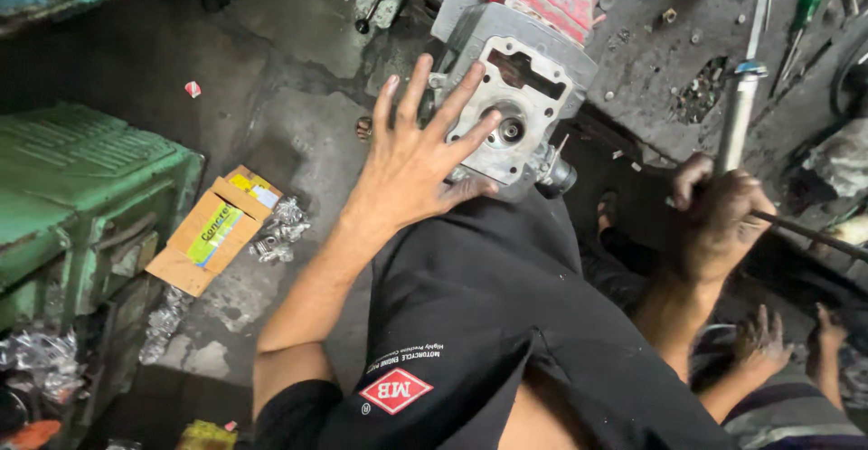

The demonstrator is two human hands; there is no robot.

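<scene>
The metal engine part (pixel 511 111), a grey casting with an open rectangular window at its top and a round bore with a small shaft end at its middle, rests against the person's knee, on the black cloth of the trousers (pixel 488 305), just above the dirty concrete floor (pixel 298 124). Its face is bare: no cover sits over the window, and no bolts show in its corner holes, so it looks stripped open, with any closing-up not yet done.

The left hand (pixel 420 156) lies flat on the part, fingers spread wide, its grip open and pressing on the casting rather than closing around it. The right hand (pixel 719 215) is well apart to the side, its grip closed around a long metal tool (pixel 741 111) that stands upright; a dark rod (pixel 814 233) passes just beside that hand, and I cannot tell whether the hand holds it too.

Lower right, another person's hand (pixel 761 346) rests near the floor. To the left lie an opened cardboard box (pixel 212 233), crumpled foil wrappers (pixel 280 228) and a green metal cabinet (pixel 81 197). Screwdrivers (pixel 809 2) lie at the upper right.
</scene>
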